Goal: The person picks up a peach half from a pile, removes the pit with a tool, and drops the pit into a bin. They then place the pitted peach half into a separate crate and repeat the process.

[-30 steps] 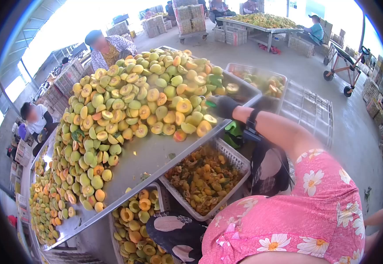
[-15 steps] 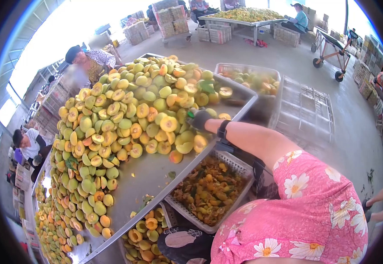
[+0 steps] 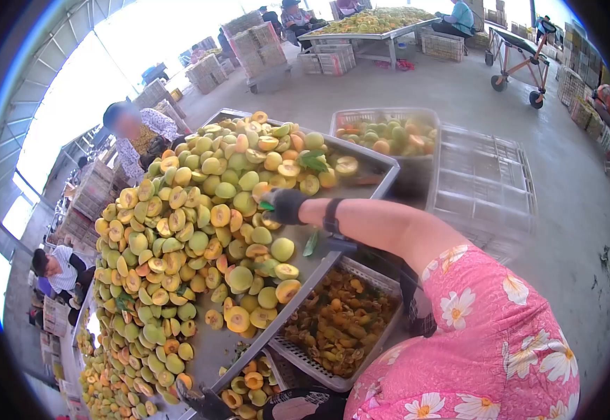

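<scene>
Reaching in from the right, my right hand (image 3: 287, 206) wears a dark glove and lies over the near slope of a heap of yellow-green peaches (image 3: 200, 231), many of them halved. Its fingers are closed around a small bright green thing (image 3: 267, 206), fingertips against the fruit. A loose leaf (image 3: 310, 243) lies on the metal table (image 3: 210, 339) just below this hand. At the lower left, my left hand (image 3: 205, 403), also dark-gloved, is at the table's raised edge beside an orange peach half (image 3: 184, 381); its fingers are blurred.
Below the table edge sits a crate (image 3: 338, 382) of peach scraps, with another batch of halved peaches (image 3: 252, 381) beside it. A crate of whole peaches (image 3: 389, 133) and a pale crate (image 3: 483, 182) stand beyond my arm. One person (image 3: 137, 136) sits across the heap.
My right hand has moved left over the heap with the green thing. Peaches have shifted down toward the near table edge. My left hand has come into view at the lower left.
</scene>
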### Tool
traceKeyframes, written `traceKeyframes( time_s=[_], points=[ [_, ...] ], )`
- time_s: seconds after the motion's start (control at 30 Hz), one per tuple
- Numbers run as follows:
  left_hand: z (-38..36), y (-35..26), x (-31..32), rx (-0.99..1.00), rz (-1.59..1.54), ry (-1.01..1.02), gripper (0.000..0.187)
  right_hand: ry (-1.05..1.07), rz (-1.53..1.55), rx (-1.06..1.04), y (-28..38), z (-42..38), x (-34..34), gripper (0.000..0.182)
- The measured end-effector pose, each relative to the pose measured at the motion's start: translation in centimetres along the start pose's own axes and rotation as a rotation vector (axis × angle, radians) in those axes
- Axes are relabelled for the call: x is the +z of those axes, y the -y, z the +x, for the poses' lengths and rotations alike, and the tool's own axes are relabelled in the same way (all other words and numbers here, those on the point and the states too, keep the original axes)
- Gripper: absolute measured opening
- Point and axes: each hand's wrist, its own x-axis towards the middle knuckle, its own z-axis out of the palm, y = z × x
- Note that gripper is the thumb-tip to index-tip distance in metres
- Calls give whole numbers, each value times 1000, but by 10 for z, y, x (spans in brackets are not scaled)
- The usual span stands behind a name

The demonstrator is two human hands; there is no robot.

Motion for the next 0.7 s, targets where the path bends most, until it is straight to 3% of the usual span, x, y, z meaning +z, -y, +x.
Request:
traceKeyframes(
  time_s=[0.03, 0.1, 0.13, 0.23, 0.27, 0.37, 0.43, 0.47, 0.57, 0.6, 0.7],
  points=[
    [11, -2, 23, -76, -78, 38, 48, -46, 9, 76, -13, 8, -15, 41],
    [22, 22, 66, -143, 184, 305, 49, -171, -117, 78, -67, 35, -20, 38],
    [27, 29, 82, -177, 308, 439, 49, -82, -228, 152, -71, 36, -45, 42],
    [26, 12, 69, -27, 373, 454, 42, 30, -308, 276, -101, 55, -67, 46],
    [26, -13, 56, -231, 136, 341, 34, 70, -354, 281, -121, 63, -62, 47],
    [36, -5, 55, 244, 495, 576, 37, 204, -454, 225, -144, 90, -56, 47],
    [30, -6, 54, -32, 234, 501, 38, 383, -237, 509, -103, 90, -74, 50],
    [29, -10, 54, -171, 102, 449, 39, 359, -194, 465, -118, 99, -66, 53],
    [31, -27, 46, -112, 166, 450, 39, 281, -78, 331, -165, 112, -38, 61],
    [39, -56, 38, -293, 31, 396, 36, 253, -41, 284, -168, 113, -34, 63],
    [40, -62, 36, -318, -9, 398, 39, 299, -179, 302, -123, 102, -25, 61]
  ],
)
